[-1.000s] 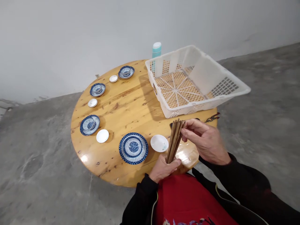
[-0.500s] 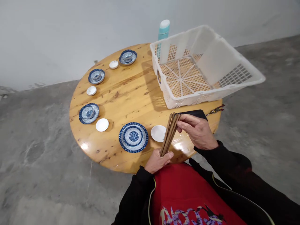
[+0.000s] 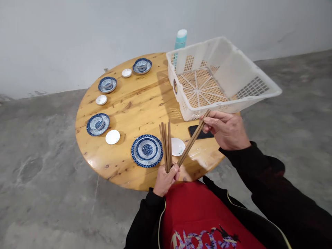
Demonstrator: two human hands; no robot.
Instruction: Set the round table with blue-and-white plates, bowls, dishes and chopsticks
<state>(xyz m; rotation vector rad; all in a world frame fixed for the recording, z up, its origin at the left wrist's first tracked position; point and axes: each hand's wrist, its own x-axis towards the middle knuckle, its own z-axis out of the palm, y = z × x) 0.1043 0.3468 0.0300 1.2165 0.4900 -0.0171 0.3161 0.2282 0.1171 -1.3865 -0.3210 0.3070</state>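
Note:
My left hand (image 3: 166,178) is closed round the lower ends of several brown wooden chopsticks (image 3: 166,147), which point up and fan slightly. Between the thumb and fingers of my right hand (image 3: 225,128) are the upper ends of what looks like a pair of chopsticks (image 3: 193,139), slanting away from the bunch, their lower ends still at my left hand. Behind the bunch lie a blue-and-white plate with a matching bowl (image 3: 147,151) and a small white dish (image 3: 177,147), partly covered by the chopsticks.
On the round wooden table (image 3: 135,107) stands a large white plastic basket (image 3: 186,112), with a turquoise bottle (image 3: 181,39) behind it. A flat black object (image 3: 198,133) lies under my right hand. More blue-and-white settings (image 3: 98,124) and white dishes (image 3: 112,137) line the left edge.
My right hand has drawn the tops of some chopsticks away to the right, splitting them from the bunch. My left hand has shifted left with the others. The camera view has shifted.

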